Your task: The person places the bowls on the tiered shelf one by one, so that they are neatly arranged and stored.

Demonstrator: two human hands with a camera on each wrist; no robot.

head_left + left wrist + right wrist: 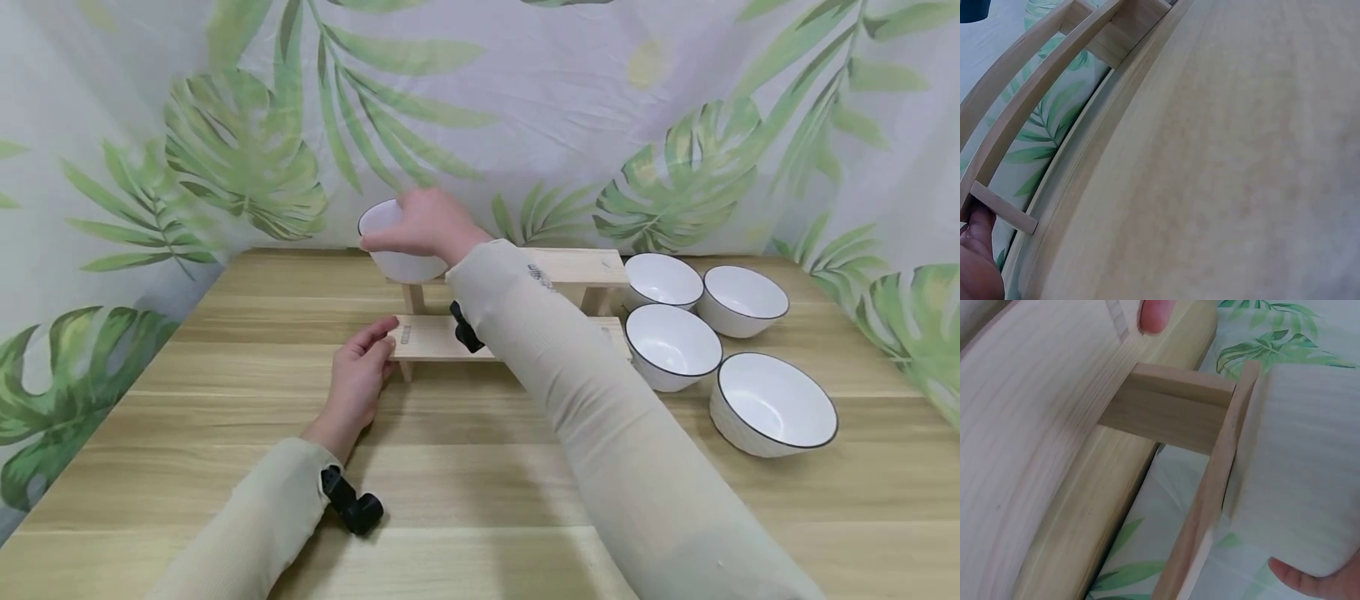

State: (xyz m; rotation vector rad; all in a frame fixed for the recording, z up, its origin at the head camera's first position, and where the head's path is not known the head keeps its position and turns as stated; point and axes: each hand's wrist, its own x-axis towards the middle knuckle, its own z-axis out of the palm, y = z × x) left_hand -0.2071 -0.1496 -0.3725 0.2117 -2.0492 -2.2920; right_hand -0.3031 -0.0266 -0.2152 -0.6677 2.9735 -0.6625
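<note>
A two-step wooden shelf (438, 340) stands on the table. At the left end of its upper board, my right hand (431, 223) grips a white bowl (408, 265) by its rim. In the right wrist view the bowl's base (1304, 462) lies against the upper board (1210, 506), and one finger shows beneath the bowl. My left hand (358, 375) holds the left end of the lower board. Its fingers are partly hidden there; the left wrist view shows a finger (982, 231) against the board beside the leg (1007, 209).
Several white bowls with dark rims stand right of the shelf, the nearest bowl (772, 404) largest in view. A leaf-print cloth (555, 100) hangs behind the wood-grain table (450, 483). My right forearm crosses over the shelf's middle.
</note>
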